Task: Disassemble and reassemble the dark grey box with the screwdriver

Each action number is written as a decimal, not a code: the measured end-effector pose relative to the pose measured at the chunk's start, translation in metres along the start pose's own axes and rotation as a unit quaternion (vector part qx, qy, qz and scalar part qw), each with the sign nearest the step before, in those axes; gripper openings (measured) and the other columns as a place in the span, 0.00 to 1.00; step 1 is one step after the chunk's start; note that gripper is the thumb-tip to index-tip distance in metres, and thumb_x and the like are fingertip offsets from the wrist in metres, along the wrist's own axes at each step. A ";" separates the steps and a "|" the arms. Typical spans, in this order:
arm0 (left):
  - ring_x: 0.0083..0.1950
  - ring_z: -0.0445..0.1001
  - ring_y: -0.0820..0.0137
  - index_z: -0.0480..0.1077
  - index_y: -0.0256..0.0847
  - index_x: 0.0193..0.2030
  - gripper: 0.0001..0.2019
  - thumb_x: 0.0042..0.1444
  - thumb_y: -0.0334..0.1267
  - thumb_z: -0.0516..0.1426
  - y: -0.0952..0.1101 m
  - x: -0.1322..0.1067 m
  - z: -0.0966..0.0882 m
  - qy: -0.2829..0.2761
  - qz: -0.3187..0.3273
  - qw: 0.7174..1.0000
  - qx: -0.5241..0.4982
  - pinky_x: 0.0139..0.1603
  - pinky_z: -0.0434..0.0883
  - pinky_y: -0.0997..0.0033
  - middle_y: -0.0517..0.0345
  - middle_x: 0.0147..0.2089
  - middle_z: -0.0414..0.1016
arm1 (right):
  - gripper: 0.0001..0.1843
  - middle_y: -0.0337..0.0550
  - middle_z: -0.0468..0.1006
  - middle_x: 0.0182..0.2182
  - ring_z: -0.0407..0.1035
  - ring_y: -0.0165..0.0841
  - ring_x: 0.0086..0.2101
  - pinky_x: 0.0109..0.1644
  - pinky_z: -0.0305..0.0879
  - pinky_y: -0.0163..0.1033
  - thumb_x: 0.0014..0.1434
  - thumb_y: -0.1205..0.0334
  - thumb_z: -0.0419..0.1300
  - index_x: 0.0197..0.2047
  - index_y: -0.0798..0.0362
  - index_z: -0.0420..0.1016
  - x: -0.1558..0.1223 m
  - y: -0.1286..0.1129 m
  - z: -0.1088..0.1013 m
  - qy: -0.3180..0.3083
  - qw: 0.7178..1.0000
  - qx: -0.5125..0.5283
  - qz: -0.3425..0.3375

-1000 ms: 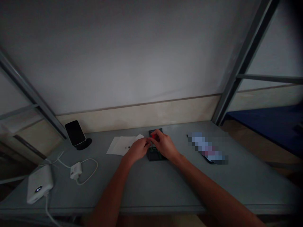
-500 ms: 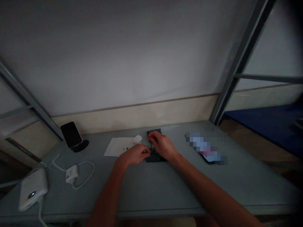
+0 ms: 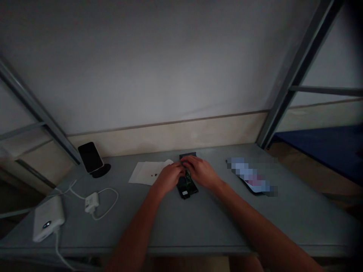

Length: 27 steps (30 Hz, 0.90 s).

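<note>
An opened black device with a green circuit board point(image 3: 188, 179) lies on the desk in front of me. A dark piece with a white label point(image 3: 185, 193) is at its near end. My right hand point(image 3: 202, 172) is closed over the far part of the device, around a small red-handled screwdriver point(image 3: 185, 163) that is mostly hidden. From the left, my left hand point(image 3: 170, 175) meets it, fingers bent and pinched together over the board's left side. What those fingertips hold, if anything, is hidden.
White paper point(image 3: 141, 173) with several tiny dark bits lies left of the device. A pixelated phone-like object point(image 3: 249, 177) rests on the right. Farther left are a black-screened device on a stand point(image 3: 90, 156), a white adapter with cable point(image 3: 92, 202) and a white power bank point(image 3: 49, 219).
My left hand has moved up and right, close against my right hand. More of the device's near end shows, including the white label. The view has shifted slightly.
</note>
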<state>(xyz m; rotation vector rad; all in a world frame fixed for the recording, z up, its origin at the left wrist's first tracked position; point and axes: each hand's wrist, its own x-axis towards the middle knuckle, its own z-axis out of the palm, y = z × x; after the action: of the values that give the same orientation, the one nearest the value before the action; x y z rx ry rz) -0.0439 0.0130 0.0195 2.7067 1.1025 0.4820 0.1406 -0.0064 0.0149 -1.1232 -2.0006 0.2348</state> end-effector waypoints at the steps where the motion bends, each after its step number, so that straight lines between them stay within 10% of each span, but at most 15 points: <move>1: 0.53 0.75 0.62 0.76 0.40 0.42 0.10 0.66 0.32 0.52 0.000 0.001 0.003 0.009 0.005 1.000 -0.022 0.56 0.69 0.65 0.49 0.53 0.75 | 0.14 0.46 0.81 0.49 0.75 0.39 0.48 0.54 0.70 0.44 0.69 0.65 0.52 0.53 0.49 0.75 0.000 0.000 -0.001 -0.003 1.000 -0.001 0.001; 14: 0.43 0.72 0.63 0.70 0.38 0.40 0.09 0.66 0.41 0.56 -0.003 0.001 -0.005 0.075 -0.043 0.995 -0.058 0.47 0.68 0.65 0.51 0.41 0.74 | 0.17 0.44 0.82 0.38 0.77 0.36 0.37 0.44 0.71 0.41 0.68 0.61 0.53 0.58 0.49 0.72 0.002 0.006 -0.008 -0.025 0.994 0.103 0.032; 27: 0.42 0.74 0.68 0.73 0.39 0.39 0.03 0.61 0.35 0.59 -0.002 0.004 -0.011 0.055 -0.068 0.977 -0.197 0.44 0.67 0.71 0.57 0.38 0.77 | 0.18 0.42 0.79 0.33 0.73 0.31 0.31 0.36 0.72 0.38 0.64 0.48 0.60 0.51 0.51 0.70 0.007 0.010 -0.017 0.098 0.930 0.342 0.095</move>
<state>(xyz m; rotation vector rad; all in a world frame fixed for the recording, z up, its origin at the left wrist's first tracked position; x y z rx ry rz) -0.0463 0.0175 0.0299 2.2706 1.0774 0.7462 0.1573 0.0009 0.0248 -0.8343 -1.4468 0.8174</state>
